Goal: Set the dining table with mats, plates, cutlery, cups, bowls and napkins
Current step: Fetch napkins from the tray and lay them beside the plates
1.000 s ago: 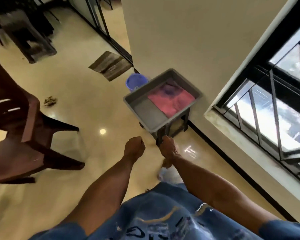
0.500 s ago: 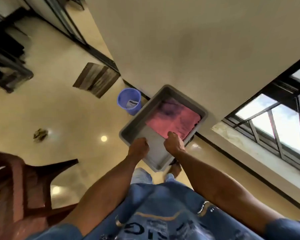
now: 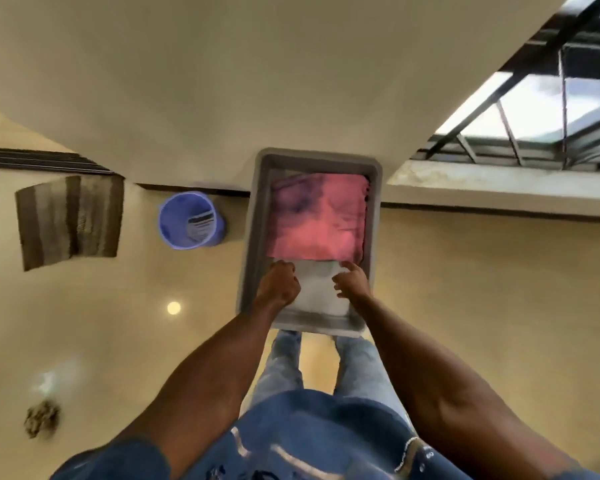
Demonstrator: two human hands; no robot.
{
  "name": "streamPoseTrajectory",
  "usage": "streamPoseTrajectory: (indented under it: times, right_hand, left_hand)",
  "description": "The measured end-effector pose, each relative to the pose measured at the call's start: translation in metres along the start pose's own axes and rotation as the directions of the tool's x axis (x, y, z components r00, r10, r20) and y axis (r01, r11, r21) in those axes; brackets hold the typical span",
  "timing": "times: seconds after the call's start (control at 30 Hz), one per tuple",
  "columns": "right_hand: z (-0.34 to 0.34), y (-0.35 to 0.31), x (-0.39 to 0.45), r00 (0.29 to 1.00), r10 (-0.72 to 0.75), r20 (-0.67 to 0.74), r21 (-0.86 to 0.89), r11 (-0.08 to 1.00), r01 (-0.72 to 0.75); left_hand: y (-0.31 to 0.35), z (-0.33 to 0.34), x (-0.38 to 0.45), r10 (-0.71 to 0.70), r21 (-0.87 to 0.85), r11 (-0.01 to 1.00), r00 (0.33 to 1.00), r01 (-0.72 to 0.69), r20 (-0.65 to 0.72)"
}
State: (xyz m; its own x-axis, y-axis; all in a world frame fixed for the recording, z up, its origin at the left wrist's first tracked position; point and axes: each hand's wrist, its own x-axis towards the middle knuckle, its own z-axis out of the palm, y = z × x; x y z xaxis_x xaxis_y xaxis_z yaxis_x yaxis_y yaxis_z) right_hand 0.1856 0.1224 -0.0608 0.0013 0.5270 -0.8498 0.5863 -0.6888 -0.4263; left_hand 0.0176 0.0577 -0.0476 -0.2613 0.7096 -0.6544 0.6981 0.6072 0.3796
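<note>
Blue bucket [image 3: 189, 224], striped doormat [image 3: 70, 221], barred window [image 3: 548, 109]

A plain cream wall [image 3: 222, 81] fills the far part of the view. At the far right, a window [image 3: 548, 109] with dark bars lets in bright daylight above a pale stone sill [image 3: 499, 188]. The glossy beige floor [image 3: 482, 289] carries a round light reflection [image 3: 174, 308] at the left. A striped brown doormat [image 3: 70, 220] lies at the far left, a blue bucket [image 3: 189, 221] stands by the wall, and a crumpled rag [image 3: 42, 419] lies near left.
</note>
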Motion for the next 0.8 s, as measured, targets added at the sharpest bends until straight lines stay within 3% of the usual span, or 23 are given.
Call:
streamPoseTrajectory:
  times: [0.1,0.33,0.5,0.7,0.8]
  right_hand:
    - [0.017,0.002,0.011,0.99,0.107,0.09,0.31,0.942,-0.13]
    - [0.043,-0.01,0.055,0.98,0.118,0.159,0.723,0.662,-0.197]
    - [0.05,-0.02,0.09,0.977,0.207,0.049,0.816,0.556,-0.159]
    - [0.041,-0.031,0.062,0.935,0.259,-0.243,0.803,0.594,0.044]
    - [0.032,-0.039,0.025,0.918,0.183,-0.351,0.755,0.635,0.163]
  left_hand:
    - [-0.016,0.0,0.012,0.004,0.017,1.0,0.999,-0.004,0.036]
    - [-0.037,0.009,0.049,0.044,0.008,0.999,0.998,-0.044,0.05]
    - [-0.05,0.011,0.057,0.114,0.029,0.993,0.993,-0.115,0.031]
    - [-0.047,0.001,0.039,0.123,0.014,0.992,0.992,-0.123,-0.028]
    - [-0.041,-0.008,0.017,0.123,-0.033,0.992,0.99,-0.125,-0.074]
